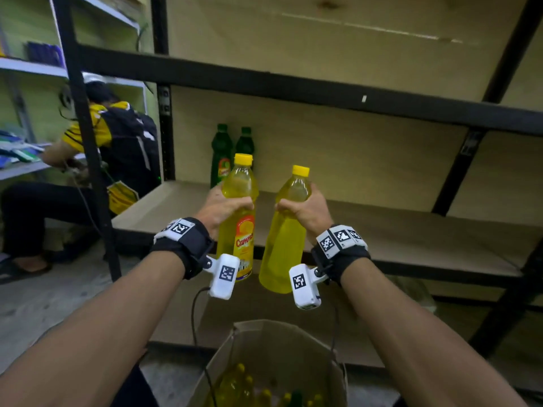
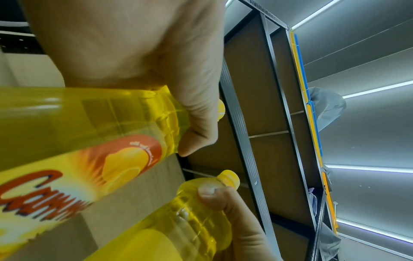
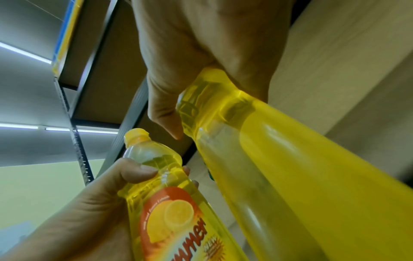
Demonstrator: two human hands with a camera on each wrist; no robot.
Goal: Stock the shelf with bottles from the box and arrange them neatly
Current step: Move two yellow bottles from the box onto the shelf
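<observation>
My left hand (image 1: pixel 223 205) grips a yellow bottle (image 1: pixel 239 230) by its upper part, orange label facing me; the left wrist view shows this labelled bottle (image 2: pixel 89 127) up close. My right hand (image 1: pixel 302 208) grips a second yellow bottle (image 1: pixel 286 239) the same way, its plain side toward me, and it fills the right wrist view as a plain yellow bottle (image 3: pixel 290 167). Both bottles hang upright in front of the wooden shelf board (image 1: pixel 382 230). Two green bottles (image 1: pixel 232 151) stand at the back left of that shelf. The open cardboard box (image 1: pixel 273 362) below me holds several yellow-capped bottles.
Black metal uprights (image 1: pixel 88 142) and crossbeams (image 1: pixel 293 86) frame the shelf unit. Another person (image 1: pixel 97 148) crouches at a white shelf on the left. Grey floor (image 1: pixel 58 301) lies left of the box. A lower board (image 1: pixel 249 304) sits under the shelf.
</observation>
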